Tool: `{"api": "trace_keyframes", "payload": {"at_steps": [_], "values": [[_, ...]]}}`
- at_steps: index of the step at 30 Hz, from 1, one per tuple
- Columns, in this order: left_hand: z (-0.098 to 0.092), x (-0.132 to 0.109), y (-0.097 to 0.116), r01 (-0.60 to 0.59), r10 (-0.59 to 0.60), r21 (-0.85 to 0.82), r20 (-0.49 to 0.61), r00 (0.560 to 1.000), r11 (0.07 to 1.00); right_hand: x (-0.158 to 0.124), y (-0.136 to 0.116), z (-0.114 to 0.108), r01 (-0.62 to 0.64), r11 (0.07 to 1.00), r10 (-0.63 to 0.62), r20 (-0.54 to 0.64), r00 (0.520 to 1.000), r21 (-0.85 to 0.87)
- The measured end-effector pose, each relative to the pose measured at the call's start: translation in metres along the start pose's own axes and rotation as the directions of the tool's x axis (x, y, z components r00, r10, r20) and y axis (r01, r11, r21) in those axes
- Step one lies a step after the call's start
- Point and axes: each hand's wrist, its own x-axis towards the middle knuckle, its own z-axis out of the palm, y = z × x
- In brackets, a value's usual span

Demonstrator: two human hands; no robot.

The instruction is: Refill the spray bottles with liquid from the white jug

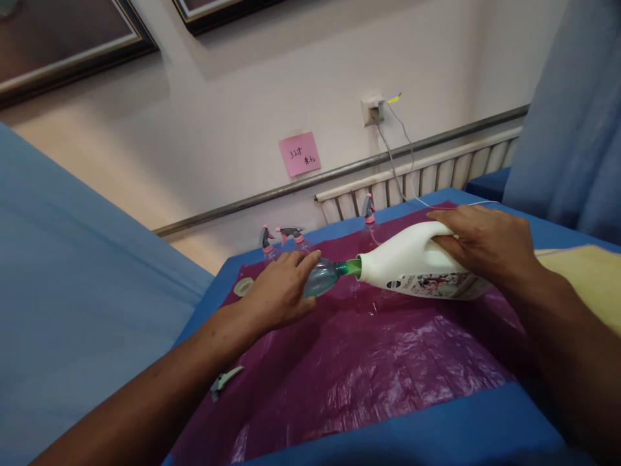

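My right hand [485,243] grips the handle of a big white jug [412,262], tipped on its side with its mouth to the left. A green spout in that mouth meets the neck of a clear teal bottle [323,278]. My left hand [284,285] is wrapped round this bottle, which leans toward the jug. Whether liquid is running cannot be made out. Behind my left hand stand spray bottles with pink and grey trigger heads [292,234]. Another spray bottle [369,220] stands farther right.
Purple plastic sheeting [388,362] covers much of the blue table [451,427]. A pale round cap [243,287] and a loose trigger head [226,380] lie at left. Yellow cloth [582,281] is at right. Cords hang from a wall socket [372,111]; blue curtains flank both sides.
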Motion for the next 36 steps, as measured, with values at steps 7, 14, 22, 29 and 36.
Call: {"api": "trace_keyframes", "payload": {"at_steps": [7, 14, 22, 29, 36], "values": [[-0.006, 0.005, -0.001, -0.003, 0.003, -0.001, -0.003, 1.0, 1.0, 0.001, 0.0, 0.0, 0.009, 1.0, -0.009, 0.006, 1.0, -0.027], [-0.008, 0.009, -0.004, -0.032, 0.032, -0.024, -0.018, 0.999, 0.999, 0.001, -0.001, -0.001, 0.0, 0.999, 0.001, 0.03, 1.0, -0.037], [-0.031, 0.014, 0.016, -0.011, -0.029, 0.226, 0.173, 0.984, 0.974, 0.002, -0.003, -0.003, 0.001, 1.0, 0.0, 0.019, 1.0, -0.025], [-0.04, 0.017, 0.022, -0.003, -0.067, 0.28, 0.242, 0.968, 0.96, 0.002, -0.002, -0.001, 0.004, 1.0, -0.004, -0.007, 1.0, -0.018], [-0.046, 0.02, 0.028, -0.005, -0.082, 0.322, 0.256, 0.963, 0.947, 0.003, -0.003, -0.003, 0.018, 1.0, -0.018, -0.011, 1.0, -0.016]]}}
